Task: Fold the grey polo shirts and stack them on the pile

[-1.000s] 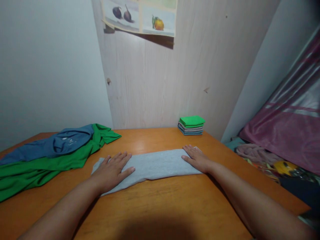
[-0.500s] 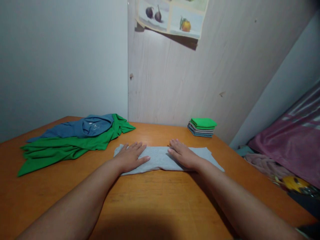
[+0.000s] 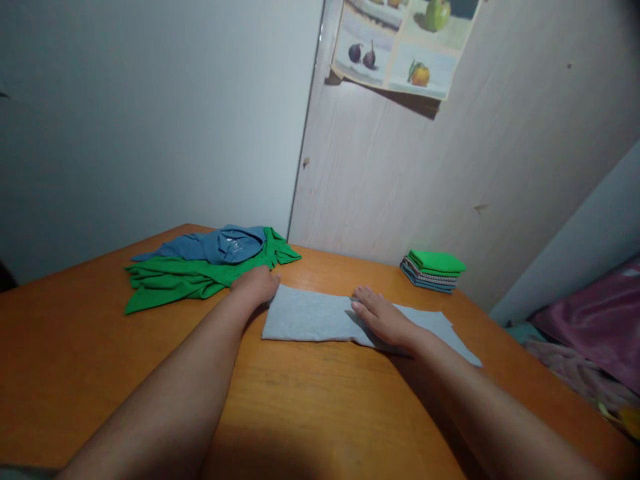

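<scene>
A light grey folded garment [image 3: 310, 317] lies as a long flat strip across the table in front of me. At its far left corner my left hand [image 3: 256, 285] is closed, fingers curled down at the cloth's edge; the fingertips are partly hidden. My right hand [image 3: 383, 319] rests open and flat on the right half of the garment, fingers pointing away from me. The garment's right end tapers outward towards the near side, beyond my right wrist.
On the left of the orange-brown table [image 3: 300, 400] lies a loose green garment [image 3: 180, 283], with a blue garment [image 3: 200, 247] heaped on it. A stack of folded cloths [image 3: 434, 272], green on top, stands at the back right. Walls rise behind; pink fabric [image 3: 595, 313] lies beyond the right edge.
My left hand has gone from lying flat on the grey garment to its far left corner and closed there. The garment's left end looks straighter. My view has turned left.
</scene>
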`<state>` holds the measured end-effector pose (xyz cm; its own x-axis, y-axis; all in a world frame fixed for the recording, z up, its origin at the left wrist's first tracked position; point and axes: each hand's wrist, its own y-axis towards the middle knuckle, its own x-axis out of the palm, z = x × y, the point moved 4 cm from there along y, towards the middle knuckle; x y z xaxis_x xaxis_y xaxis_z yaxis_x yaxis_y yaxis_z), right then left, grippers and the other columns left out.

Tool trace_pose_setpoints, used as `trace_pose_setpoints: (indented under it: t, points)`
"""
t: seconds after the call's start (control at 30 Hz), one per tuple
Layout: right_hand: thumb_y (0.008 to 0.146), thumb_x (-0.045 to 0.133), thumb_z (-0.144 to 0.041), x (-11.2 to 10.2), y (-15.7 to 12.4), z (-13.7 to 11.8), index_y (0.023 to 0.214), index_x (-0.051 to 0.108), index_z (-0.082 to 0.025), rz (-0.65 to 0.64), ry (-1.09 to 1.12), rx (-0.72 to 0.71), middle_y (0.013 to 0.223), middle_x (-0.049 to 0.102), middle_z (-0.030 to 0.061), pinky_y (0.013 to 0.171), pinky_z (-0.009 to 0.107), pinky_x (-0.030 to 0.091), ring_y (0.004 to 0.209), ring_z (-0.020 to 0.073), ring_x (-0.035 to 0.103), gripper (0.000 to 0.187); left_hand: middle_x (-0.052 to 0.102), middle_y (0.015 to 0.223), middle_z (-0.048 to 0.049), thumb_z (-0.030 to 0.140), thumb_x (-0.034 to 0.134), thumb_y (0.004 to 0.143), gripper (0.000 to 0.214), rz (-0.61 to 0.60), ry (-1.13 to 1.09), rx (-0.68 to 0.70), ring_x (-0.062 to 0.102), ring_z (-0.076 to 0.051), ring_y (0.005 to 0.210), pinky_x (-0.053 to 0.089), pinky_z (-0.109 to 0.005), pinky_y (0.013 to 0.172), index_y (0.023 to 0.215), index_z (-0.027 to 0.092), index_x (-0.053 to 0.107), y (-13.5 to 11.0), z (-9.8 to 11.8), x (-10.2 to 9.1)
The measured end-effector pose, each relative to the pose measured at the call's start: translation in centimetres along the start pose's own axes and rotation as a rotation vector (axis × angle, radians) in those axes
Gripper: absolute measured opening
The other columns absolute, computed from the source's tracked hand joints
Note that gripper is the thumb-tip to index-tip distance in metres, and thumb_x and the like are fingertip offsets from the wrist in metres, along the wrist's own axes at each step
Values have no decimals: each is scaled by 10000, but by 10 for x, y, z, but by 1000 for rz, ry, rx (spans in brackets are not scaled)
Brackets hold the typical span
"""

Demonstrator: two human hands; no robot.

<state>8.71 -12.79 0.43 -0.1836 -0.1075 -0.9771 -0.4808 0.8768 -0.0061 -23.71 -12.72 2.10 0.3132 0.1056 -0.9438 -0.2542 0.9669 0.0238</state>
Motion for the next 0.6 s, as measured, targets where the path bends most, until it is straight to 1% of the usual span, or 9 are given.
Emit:
trace_pose_setpoints:
  t: [0.07,0.1,0.17,0.23,0.33,0.47,0.53,0.6]
  points:
    - [979,147,-707,5,4,-11,1585,328,-149,8,19,-52,1658,235,93,1251,455,148,1545,261,146,843,681,1254,-262,615,487,878,636,-96,21,23,668,-369,1120,510,-379,866,1155,87,708,-3,0,0]
    - [980,149,-705,9,6,-15,1587,325,-156,-3,24,-65,1657,238,93,1250,448,154,1543,259,155,838,692,1240,-254,634,536,840,645,-148,33,47,675,-364,1107,513,-365,855,1136,92,721,-5,2,1]
    - [977,159,-711,19,7,-17,1591,311,-147,-27,25,-64,1657,233,106,1249,449,155,1543,266,153,848,723,1190,-228,585,623,787,582,-229,48,102,697,-340,1053,521,-339,816,1103,110,740,-9,6,4]
    - [972,167,-723,25,8,-14,1592,298,-127,-38,30,-53,1659,216,123,1250,455,140,1546,274,127,870,746,1144,-202,467,680,756,471,-256,42,136,712,-313,998,525,-320,788,1068,123,753,-10,11,7]
    - [959,152,-749,25,11,-9,1592,290,-112,-65,71,-29,1662,197,131,1253,456,127,1549,272,101,909,738,1159,-207,332,659,775,386,-231,11,140,710,-298,1004,522,-308,793,1074,104,744,-8,16,12]
    - [952,97,-758,20,15,-11,1582,324,-119,-113,110,-2,1653,251,119,1249,430,167,1542,266,160,926,691,1257,-218,245,511,884,366,-147,-49,139,682,-271,1095,506,-285,832,1161,89,694,-2,21,17]
    - [947,113,-767,22,15,-14,1582,325,-114,-79,62,1,1651,257,129,1246,444,170,1540,281,165,935,698,1244,-211,217,497,889,357,-124,-70,125,685,-260,1088,504,-274,825,1168,93,681,0,22,19]
    - [942,149,-776,27,12,-17,1586,302,-94,-23,-11,4,1656,231,150,1245,463,150,1542,299,152,951,698,1234,-219,212,530,868,374,-109,-81,97,685,-270,1087,504,-279,825,1196,81,656,1,21,21]
